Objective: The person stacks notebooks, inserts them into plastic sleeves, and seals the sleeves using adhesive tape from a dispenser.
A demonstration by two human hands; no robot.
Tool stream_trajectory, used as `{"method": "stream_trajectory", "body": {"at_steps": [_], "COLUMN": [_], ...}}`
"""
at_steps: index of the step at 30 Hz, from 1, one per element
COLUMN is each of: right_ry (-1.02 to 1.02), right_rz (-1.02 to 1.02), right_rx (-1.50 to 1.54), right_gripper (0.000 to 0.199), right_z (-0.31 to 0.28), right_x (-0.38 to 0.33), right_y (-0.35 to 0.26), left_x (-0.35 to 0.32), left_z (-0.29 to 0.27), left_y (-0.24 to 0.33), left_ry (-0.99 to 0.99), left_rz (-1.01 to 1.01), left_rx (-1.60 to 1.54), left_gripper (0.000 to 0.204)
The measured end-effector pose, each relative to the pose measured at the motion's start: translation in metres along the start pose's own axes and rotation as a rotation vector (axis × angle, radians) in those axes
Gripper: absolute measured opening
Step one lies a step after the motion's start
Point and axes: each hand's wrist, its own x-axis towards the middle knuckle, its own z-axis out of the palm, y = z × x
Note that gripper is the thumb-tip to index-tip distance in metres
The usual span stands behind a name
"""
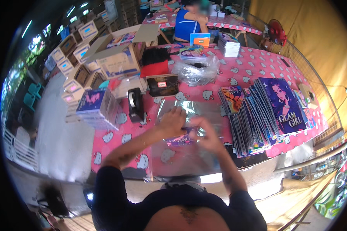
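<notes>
Both hands are together over a clear plastic sheet or bag (162, 156) on the table. Between them lies a small purple printed item (181, 139), perhaps a small notebook, its far part covered by my hands. My left hand (173, 121) is closed over its far left edge, fingers bent down. At its right edge is my right hand (205, 134), smeared by motion, so its grip is unclear. Overlapping spiral notebooks (250, 119) stand to the right, with a purple cover (283, 104) facing up. Left of my hands is a black tape dispenser (135, 104).
A stack of purple notebooks (94, 109) occupies the pink patterned table's (125, 136) left edge. Beyond my hands are a dark box (162, 85), crumpled clear plastic (198, 71) and a red-and-black bundle (155, 63). Cartons (117, 61) crowd the far left. A person (189, 23) sits across.
</notes>
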Motion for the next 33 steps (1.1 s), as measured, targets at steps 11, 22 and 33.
{"method": "stream_trajectory", "body": {"at_steps": [11, 22, 33], "right_ry": [0.289, -0.047, 0.007], "right_rz": [0.376, 0.356, -0.211], "right_rx": [1.062, 0.120, -0.912], "right_gripper": [0.068, 0.059, 0.042], "right_z": [0.020, -0.049, 0.048], "right_x": [-0.040, 0.005, 0.036], "right_y": [0.058, -0.008, -0.103], "left_x": [-0.128, -0.075, -0.117], "left_z": [0.066, -0.004, 0.097], "left_y": [-0.004, 0.005, -0.225], "left_ry": [0.415, 0.754, 0.493], "left_rz": [-0.520, -0.429, -1.280], "left_rx": [-1.383, -1.233, -1.213], "left_gripper": [0.082, 0.033, 0.026]}}
